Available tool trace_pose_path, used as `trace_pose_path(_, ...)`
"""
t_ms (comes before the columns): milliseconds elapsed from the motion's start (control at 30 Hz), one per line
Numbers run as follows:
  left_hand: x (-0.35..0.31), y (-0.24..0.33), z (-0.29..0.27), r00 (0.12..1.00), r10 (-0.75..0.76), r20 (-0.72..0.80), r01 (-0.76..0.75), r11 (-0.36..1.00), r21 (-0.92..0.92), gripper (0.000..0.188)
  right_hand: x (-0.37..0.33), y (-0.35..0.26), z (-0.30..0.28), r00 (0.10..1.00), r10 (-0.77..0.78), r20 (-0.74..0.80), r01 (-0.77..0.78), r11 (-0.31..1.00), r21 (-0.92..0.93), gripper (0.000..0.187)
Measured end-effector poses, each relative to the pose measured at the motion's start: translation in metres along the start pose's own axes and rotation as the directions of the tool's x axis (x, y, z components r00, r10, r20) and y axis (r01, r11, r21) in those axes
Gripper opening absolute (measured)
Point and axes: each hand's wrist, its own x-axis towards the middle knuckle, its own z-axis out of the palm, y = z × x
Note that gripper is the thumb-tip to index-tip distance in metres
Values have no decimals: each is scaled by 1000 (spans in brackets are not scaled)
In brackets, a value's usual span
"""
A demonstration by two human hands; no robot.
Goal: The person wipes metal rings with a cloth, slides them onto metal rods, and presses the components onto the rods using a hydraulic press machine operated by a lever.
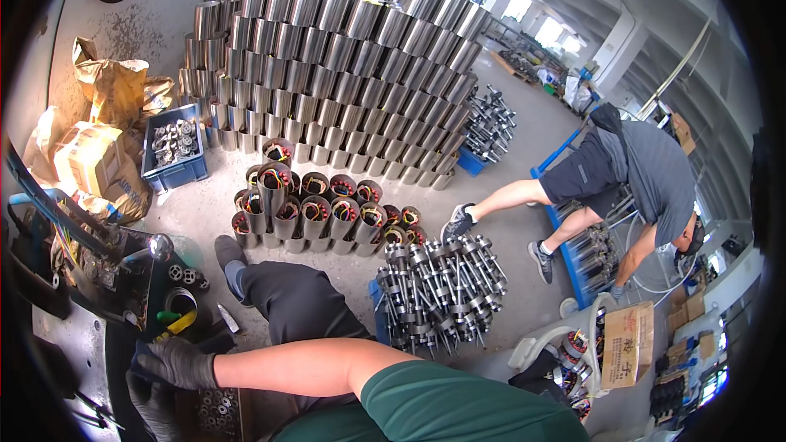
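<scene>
My right hand point(182, 363), in a dark grey glove, reaches across to the left over a dark work area. Its fingers are curled at a dark bluish piece that I cannot make out. Just below it is my left hand point(154, 407), also gloved, dim and partly hidden, so its fingers do not show clearly. Beside the right hand lies a tool with a yellow and green handle point(178, 323), next to a round metal housing point(182, 301). A white pointed tube point(228, 318) lies to its right. A box of small metal parts point(219, 412) sits below my right wrist.
Steel cylinders point(344, 57) are stacked high at the back, with wired cylinders point(315, 211) in front. Rotor shafts point(442, 290) fill a blue crate. A blue bin point(174, 147) holds metal parts. A co-worker point(630, 172) bends at the right near a cardboard box point(627, 345).
</scene>
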Motion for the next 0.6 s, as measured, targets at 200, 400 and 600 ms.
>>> trace_pose_path(200, -1, 47, 33, 996, -92, 0, 90, 977, -196, 48, 13, 68, 37, 932, -261, -249, 324, 911, 255, 28)
trace_pose_path(400, -16, -9, -43, 943, -61, -326, 3, 984, -176, 45, 6, 35, 34, 1000, 12, 2, -11, 988, -155, 24)
trace_pose_path(600, -18, 15, -22, 992, -28, -120, 39, 995, 90, 26, 34, 34, 27, 908, -168, 384, -388, -686, 616, 14)
